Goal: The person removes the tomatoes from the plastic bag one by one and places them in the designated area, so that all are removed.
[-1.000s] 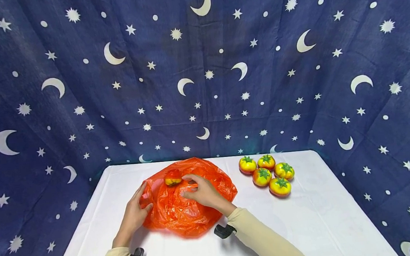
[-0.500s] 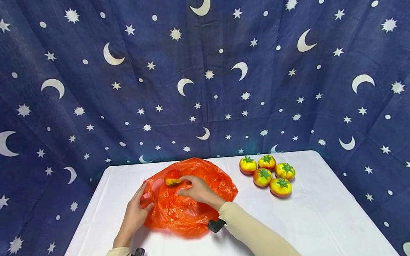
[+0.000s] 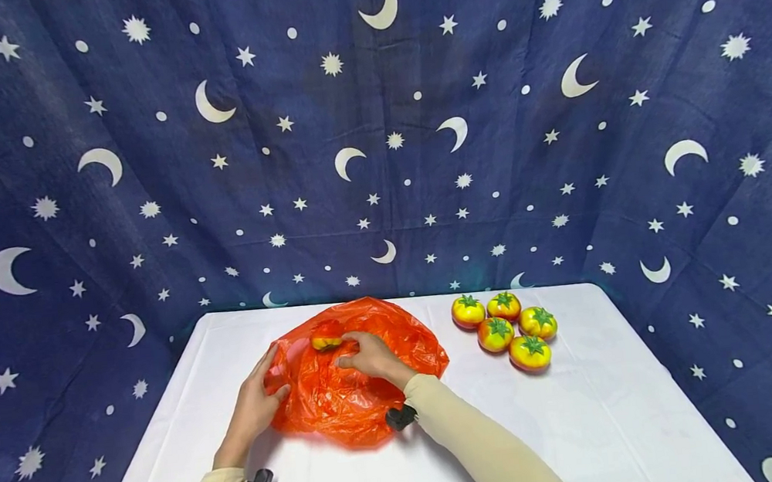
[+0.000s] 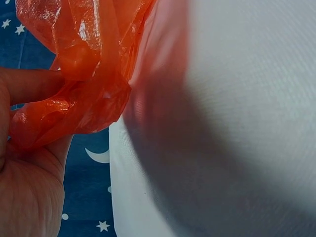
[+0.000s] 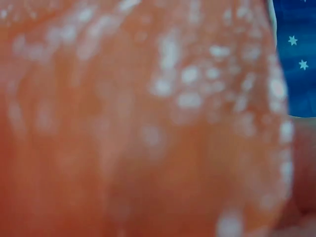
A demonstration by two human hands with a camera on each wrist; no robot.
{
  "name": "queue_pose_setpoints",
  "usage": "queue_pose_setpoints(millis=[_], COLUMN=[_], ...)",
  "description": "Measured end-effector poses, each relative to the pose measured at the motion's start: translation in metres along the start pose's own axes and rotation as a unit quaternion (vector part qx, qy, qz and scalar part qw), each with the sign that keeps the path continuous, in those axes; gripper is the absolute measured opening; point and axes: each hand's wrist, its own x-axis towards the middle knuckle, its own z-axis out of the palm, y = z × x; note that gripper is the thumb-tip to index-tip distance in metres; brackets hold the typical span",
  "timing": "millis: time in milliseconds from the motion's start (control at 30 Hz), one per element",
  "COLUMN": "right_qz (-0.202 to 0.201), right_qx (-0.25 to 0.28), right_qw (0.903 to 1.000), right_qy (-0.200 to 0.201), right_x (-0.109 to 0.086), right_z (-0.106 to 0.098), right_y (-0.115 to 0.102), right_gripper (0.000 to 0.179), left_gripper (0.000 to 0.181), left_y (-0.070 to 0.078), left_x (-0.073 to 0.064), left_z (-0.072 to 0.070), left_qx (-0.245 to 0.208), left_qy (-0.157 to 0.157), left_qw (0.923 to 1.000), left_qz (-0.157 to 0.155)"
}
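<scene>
A crumpled orange-red plastic bag [image 3: 346, 408] lies across the middle of the white table. One red and yellow tomato [image 3: 326, 335] shows at its upper part, with film around it. My left hand [image 3: 251, 405] holds the bag's left edge; in the left wrist view the film [image 4: 94, 98] is gripped between thumb and fingers. Over the bag, my right hand [image 3: 369, 357] has bent fingers, their tips right beside the tomato and the thumb set apart below. Blurred film [image 5: 148, 128] fills most of the right wrist view, so I cannot tell whether that hand pinches it.
Several yellow-red tomatoes [image 3: 496, 334] with green leafy tops stand in a cluster on the right side of the white-covered table [image 3: 604, 406]. Behind the table hangs a dark blue cloth [image 3: 395, 193] with moons and stars.
My right hand and forearm have shifted slightly left, bringing the fingers closer to the tomato in the bag. The left hand keeps its place, and the bag hardly changes.
</scene>
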Motion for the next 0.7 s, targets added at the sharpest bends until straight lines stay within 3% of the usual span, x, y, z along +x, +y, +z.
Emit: queue_pose_setpoints(millis=[333,700], right_qz=[0.021,0.032], right_qx=[-0.010,0.004], right_qw=[0.9996,0.9983], right_qy=[-0.014,0.049], right_x=[0.010,0.019], right_z=[0.003,0.010], right_y=[0.002,-0.001], right_gripper=[0.068,0.073], left_gripper=[0.084,0.083], left_y=[-0.001,-0.002], left_x=[-0.001,0.000], left_z=[0.000,0.006], left_qx=[0.002,-0.002], left_qy=[0.004,0.015], left_qw=[1.0000,0.9994], left_qz=[0.007,0.031])
